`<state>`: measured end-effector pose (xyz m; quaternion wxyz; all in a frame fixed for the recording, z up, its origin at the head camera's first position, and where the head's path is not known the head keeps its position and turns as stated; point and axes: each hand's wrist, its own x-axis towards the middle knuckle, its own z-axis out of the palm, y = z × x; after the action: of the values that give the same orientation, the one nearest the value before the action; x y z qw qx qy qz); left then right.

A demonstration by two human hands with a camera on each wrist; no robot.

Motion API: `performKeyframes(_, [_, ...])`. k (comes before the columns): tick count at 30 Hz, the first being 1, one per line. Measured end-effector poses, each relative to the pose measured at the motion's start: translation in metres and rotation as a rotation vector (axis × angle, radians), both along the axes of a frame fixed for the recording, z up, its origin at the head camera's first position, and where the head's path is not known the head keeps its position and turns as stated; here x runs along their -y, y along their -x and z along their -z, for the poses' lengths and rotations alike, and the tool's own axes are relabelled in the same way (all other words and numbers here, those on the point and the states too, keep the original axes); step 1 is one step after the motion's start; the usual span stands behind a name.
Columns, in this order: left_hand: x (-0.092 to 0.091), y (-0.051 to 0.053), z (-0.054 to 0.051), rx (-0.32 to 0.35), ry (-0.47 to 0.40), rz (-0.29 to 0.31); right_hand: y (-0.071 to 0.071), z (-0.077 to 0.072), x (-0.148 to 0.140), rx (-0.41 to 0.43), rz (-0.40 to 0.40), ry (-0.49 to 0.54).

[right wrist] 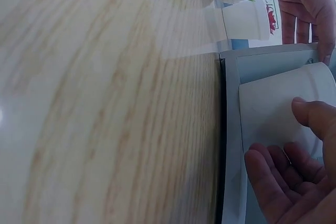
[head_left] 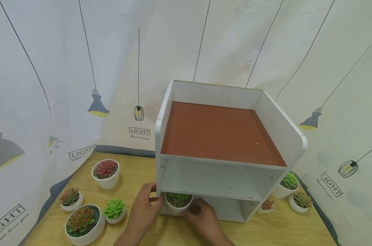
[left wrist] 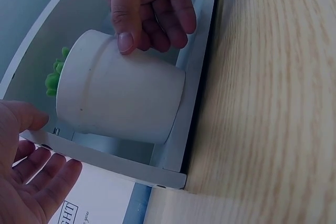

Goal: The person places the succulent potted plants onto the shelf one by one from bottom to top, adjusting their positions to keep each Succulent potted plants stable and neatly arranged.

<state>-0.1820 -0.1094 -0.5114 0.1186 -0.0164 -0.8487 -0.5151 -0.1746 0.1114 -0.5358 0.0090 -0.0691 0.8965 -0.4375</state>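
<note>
A white potted succulent (head_left: 178,201) with green leaves stands upright in the lower compartment of a white shelf unit (head_left: 210,195), at its left end. My right hand (head_left: 205,218) is in front of the pot, its thumb touching the pot's side; its other fingers are loosely bent beside the pot, as the right wrist view shows. My left hand (head_left: 145,205) holds the front edge of the unit's left side panel (left wrist: 113,162), thumb on the inner side and fingers outside.
Left of the unit stand several potted succulents, among them a red one (head_left: 106,173), a large bowl-shaped one (head_left: 85,225) and a small green one (head_left: 114,210). More succulents (head_left: 287,186) stand on the right. A printed curtain (head_left: 186,44) hangs behind the wooden table (head_left: 136,169).
</note>
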Motion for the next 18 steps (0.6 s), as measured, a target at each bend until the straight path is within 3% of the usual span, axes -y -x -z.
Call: performKeyframes(18, [-0.0012, -0.0002, -0.0012, 0.037, 0.004, -0.004, 0.0040, 0.0044, -0.0020, -0.040, -0.011, 0.015])
